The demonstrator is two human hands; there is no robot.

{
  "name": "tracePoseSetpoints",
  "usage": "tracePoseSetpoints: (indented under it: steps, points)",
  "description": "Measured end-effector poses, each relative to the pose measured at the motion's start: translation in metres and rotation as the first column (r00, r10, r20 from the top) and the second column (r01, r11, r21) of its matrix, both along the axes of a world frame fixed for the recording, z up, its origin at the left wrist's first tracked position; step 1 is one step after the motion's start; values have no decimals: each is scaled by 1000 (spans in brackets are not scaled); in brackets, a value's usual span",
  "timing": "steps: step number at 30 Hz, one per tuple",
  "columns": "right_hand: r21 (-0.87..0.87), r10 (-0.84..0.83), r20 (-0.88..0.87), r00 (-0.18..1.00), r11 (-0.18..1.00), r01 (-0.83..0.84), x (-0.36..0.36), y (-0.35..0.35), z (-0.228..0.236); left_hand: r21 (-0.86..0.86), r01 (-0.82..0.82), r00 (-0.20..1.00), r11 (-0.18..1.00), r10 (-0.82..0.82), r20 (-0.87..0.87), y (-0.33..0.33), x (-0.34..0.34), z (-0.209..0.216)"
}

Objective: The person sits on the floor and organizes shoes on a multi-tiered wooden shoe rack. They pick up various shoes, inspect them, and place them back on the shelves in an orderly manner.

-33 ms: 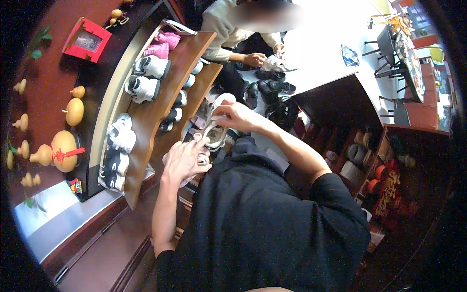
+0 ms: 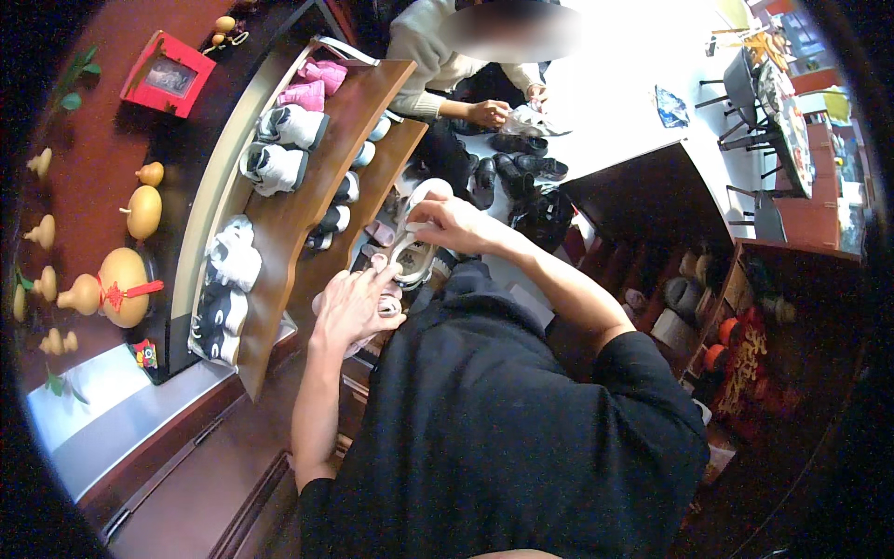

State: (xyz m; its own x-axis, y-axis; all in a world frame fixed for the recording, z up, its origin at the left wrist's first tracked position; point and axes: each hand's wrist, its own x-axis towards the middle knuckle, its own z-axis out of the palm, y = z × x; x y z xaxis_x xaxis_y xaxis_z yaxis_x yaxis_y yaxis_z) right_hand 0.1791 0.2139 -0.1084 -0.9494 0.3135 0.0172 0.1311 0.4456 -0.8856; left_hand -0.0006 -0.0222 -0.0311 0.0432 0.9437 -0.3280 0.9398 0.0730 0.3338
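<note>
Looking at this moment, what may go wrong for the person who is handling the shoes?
1. The light shoe might slip, since the right hand seems to pinch only its edge.
2. The left hand is close to the wooden shelf boards; a bump there might disturb the white shoes on them.
3. The black shoes lie loose and close together, so someone stepping among them could trip.

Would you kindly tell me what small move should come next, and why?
Perhaps steady the pale shoe with the left hand: its fingertips lie close by, while the right hand seems to pinch white material just beyond.
</note>
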Motion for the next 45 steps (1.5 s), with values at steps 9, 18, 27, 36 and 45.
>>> tracePoseSetpoints:
  steps: [9, 18, 27, 36, 45]
  points:
    - [-329, -77, -28, 997, 942, 64, 6, -1, 12, 81, 7, 998, 997, -2, -59, -22, -9, -19]
    - [-483, -130, 13, 991, 867, 120, 15, -26, 40, 415, 23, 996, 909, 13, -84, -35, -12, -26]
    - [-273, -133, -27, 991, 954, 121, 13, -20, 62, 437, 59, 988, 897, 11, -157, -40, -19, -28]
    - [-311, -252, 67, 965, 914, 260, 7, -13, 35, 263, 15, 987, 965, 28, -159, -32, -19, -29]
    - [-78, -81, 71, 994, 993, 87, 5, -3, 4, 95, 105, 985, 990, -90, -150, -38, -9, -45]
